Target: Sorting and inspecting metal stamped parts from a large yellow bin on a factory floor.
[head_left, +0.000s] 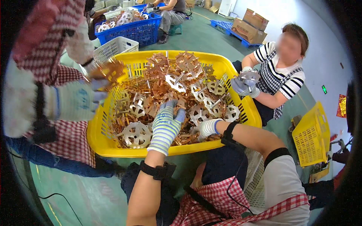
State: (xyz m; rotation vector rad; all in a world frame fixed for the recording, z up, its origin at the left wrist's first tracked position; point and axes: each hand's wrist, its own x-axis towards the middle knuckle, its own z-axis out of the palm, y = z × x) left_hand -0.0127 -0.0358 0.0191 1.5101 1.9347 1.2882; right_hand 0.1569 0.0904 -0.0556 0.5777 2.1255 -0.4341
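A yellow basket (175, 151) in front of me is heaped with copper-coloured strips and silver toothed metal discs (137, 135). Into the middle of the heap reaches my left hand (166, 122), in a striped glove with grey fingers. Its thumb and fingers close about a copper-coloured metal part (179, 102), partly hidden by the glove. Lower right of it, near the basket's front rim, is my gloved right hand (206, 129). Its fingers dip among the pieces and are mostly hidden, so any hold cannot be made out. Silver discs with rods (212, 107) lie just beyond it.
At the left, a co-worker's gloved hand (77, 100) is beside copper-coloured plates (109, 73) over the rim. Another co-worker at the right holds a silver disc (249, 76). Blue baskets (128, 35), a white crate (117, 48) and a tilted yellow basket (311, 135) stand around.
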